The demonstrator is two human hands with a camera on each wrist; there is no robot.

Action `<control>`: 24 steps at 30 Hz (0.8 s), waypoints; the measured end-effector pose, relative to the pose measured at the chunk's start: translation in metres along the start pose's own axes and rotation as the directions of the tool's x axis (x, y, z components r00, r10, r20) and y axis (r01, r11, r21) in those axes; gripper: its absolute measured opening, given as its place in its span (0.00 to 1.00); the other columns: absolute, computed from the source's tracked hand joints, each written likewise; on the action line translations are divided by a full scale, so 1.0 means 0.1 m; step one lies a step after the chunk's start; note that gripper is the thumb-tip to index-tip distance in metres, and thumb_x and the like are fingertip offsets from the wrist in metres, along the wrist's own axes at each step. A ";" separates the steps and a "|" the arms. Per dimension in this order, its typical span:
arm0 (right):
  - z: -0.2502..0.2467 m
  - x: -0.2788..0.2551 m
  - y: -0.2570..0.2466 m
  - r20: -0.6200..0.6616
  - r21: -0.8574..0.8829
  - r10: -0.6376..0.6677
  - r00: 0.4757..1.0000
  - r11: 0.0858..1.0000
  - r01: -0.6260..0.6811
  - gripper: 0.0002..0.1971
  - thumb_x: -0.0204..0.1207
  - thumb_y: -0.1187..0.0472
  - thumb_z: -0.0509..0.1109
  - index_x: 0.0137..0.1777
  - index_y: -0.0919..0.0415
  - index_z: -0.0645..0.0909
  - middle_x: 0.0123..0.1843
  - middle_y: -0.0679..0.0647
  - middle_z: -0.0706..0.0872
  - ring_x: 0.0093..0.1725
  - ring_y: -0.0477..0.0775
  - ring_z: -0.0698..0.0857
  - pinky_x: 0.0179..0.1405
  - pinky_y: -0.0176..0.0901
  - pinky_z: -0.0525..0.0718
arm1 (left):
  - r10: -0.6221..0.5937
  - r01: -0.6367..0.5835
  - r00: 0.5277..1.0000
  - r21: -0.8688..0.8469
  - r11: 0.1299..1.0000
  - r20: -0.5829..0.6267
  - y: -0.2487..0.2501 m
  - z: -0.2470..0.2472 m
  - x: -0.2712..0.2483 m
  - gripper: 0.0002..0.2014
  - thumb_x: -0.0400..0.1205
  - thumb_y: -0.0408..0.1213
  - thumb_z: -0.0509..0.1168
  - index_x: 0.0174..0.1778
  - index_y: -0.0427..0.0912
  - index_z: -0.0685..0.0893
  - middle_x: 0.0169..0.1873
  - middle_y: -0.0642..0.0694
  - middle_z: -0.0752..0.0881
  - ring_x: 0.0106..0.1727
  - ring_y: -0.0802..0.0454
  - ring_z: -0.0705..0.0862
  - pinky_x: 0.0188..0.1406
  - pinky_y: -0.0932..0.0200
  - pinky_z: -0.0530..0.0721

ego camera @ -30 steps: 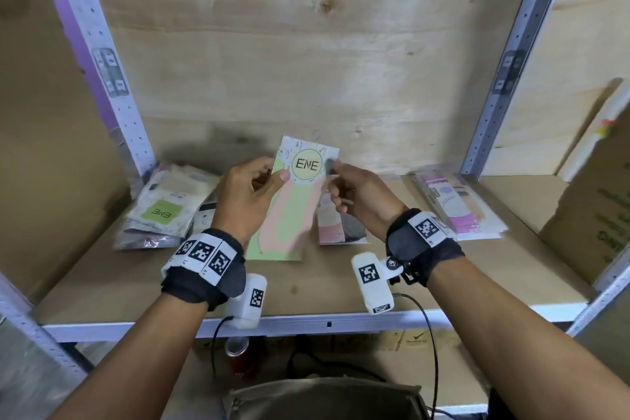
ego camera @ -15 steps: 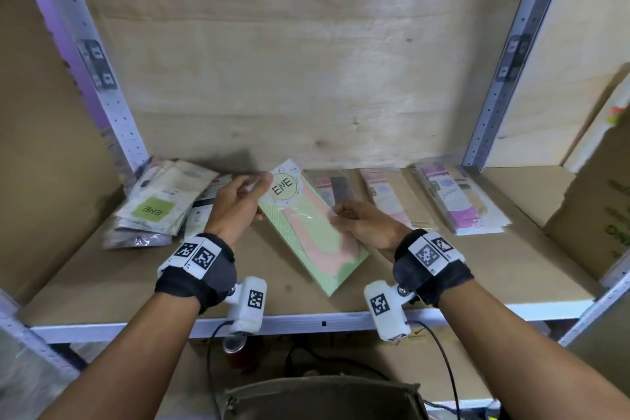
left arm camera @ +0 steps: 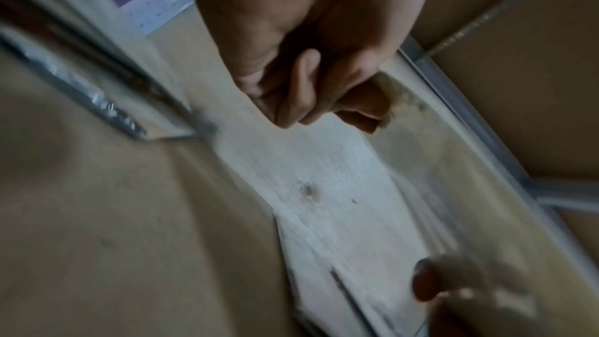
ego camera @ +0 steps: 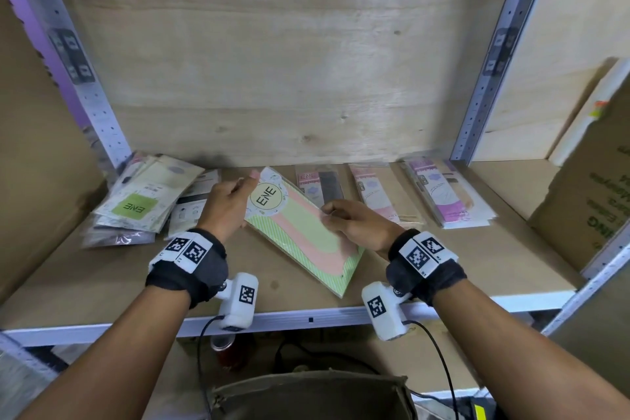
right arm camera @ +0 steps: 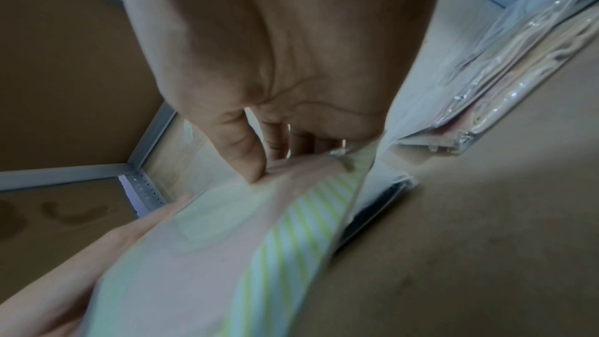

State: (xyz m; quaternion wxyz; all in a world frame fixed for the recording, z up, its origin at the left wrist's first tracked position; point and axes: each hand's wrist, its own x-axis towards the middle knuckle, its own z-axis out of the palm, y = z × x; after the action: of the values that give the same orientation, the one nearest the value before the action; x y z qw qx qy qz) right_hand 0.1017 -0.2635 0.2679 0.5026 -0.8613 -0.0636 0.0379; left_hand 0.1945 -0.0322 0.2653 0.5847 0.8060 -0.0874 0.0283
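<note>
A flat green-striped packet (ego camera: pixel 306 232) with a pink shape and a round "ENE" label lies slanted over the middle of the wooden shelf (ego camera: pixel 102 283). My left hand (ego camera: pixel 228 204) holds its upper left end, thumb on top near the label and fingers curled beneath. My right hand (ego camera: pixel 351 222) pinches its right edge, thumb on the pink face. The right wrist view shows the packet (right arm camera: pixel 227 240) under my thumb. Its pale underside (left arm camera: pixel 324 188) fills the left wrist view, with my curled left fingers (left arm camera: pixel 308 91) above it.
A loose pile of packets (ego camera: pixel 143 201) lies at the shelf's left. Three more packets lie side by side along the back: a dark one (ego camera: pixel 324 187), a pink one (ego camera: pixel 378 201), a purple stack (ego camera: pixel 446 198). A cardboard box (ego camera: pixel 593 198) stands at the right. A plywood back wall (ego camera: pixel 272 61) rises behind.
The packet came down from upright in front of the back wall to a slant low over the shelf. Both hands lowered with it, and my right hand slid down its right edge.
</note>
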 end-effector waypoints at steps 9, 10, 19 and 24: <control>-0.01 0.02 0.08 -0.046 0.147 0.061 0.997 0.988 -0.054 0.09 0.85 0.64 0.64 0.53 0.73 0.80 0.47 0.60 0.81 0.48 0.56 0.78 0.51 0.47 0.73 | -0.096 0.096 0.995 -0.165 0.982 0.011 0.12 0.03 -0.10 0.33 0.79 0.71 0.56 0.44 0.41 0.88 0.33 0.38 0.91 0.24 0.49 0.84 0.19 0.63 0.77; -0.01 0.04 0.09 -0.081 0.210 0.086 0.993 0.975 -0.067 0.07 0.84 0.65 0.65 0.48 0.69 0.79 0.46 0.61 0.79 0.47 0.57 0.76 0.51 0.49 0.71 | -0.121 0.130 0.991 -0.220 0.967 0.056 0.14 0.05 -0.12 0.33 0.81 0.71 0.53 0.45 0.42 0.87 0.30 0.39 0.91 0.22 0.50 0.84 0.19 0.64 0.78; 0.32 0.15 -0.02 -0.201 0.549 0.214 0.956 0.833 -0.071 0.07 0.86 0.63 0.60 0.47 0.62 0.77 0.42 0.55 0.81 0.38 0.51 0.80 0.34 0.41 0.76 | -0.041 0.029 0.998 0.249 0.968 0.042 0.05 0.44 -0.24 0.27 0.87 0.59 0.48 0.49 0.41 0.84 0.37 0.41 0.87 0.39 0.39 0.88 0.37 0.50 0.86; 0.44 0.24 -0.03 -0.292 0.114 0.216 0.931 0.975 -0.191 0.25 0.86 0.41 0.52 0.60 0.63 0.76 0.55 0.59 0.86 0.55 0.60 0.85 0.60 0.51 0.83 | 0.026 0.000 0.997 0.359 0.933 -0.069 0.08 0.44 -0.27 0.26 0.90 0.53 0.46 0.54 0.37 0.82 0.45 0.36 0.86 0.49 0.35 0.84 0.50 0.47 0.81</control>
State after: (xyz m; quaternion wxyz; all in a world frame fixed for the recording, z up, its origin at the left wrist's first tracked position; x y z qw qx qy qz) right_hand 0.1198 -0.2208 0.2485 0.5356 -0.8369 0.1055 -0.0401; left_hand 0.1642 -0.0735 0.2546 0.4303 0.8971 -0.0649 0.0770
